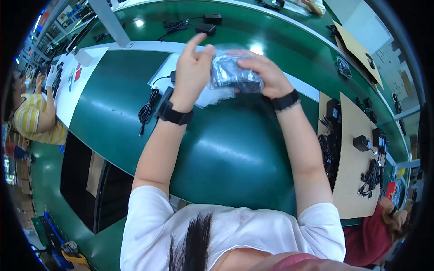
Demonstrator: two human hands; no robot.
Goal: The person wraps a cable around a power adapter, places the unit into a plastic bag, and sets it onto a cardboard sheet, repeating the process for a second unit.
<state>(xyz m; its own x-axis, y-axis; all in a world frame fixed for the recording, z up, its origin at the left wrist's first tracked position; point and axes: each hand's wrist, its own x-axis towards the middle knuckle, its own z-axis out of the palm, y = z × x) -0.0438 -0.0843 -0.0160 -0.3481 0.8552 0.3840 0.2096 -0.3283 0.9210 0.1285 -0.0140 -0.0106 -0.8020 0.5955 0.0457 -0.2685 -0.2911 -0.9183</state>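
A clear plastic bag (226, 70) with a dark adapter-like block inside is gripped by my right hand (270, 77), its fingers over the top. Close against the bag's left side is my left hand (192, 72), index finger stretched out and thumb apart from it; its other fingers are partly hidden. Beneath the hands lies a stack of clear plastic bags (212, 98). Left of my left wrist, a black coiled cable (147, 108) rests on the green table (226, 158); it leads up to a black adapter (172, 77) partly behind my left hand.
Cardboard sheets (357, 180) on the right carry black adapters (361, 143) and coiled cables (373, 178). More adapters (206, 30) sit beyond the pale rail. A grey post (110, 22) stands at the far left. Other people work at the left and right.
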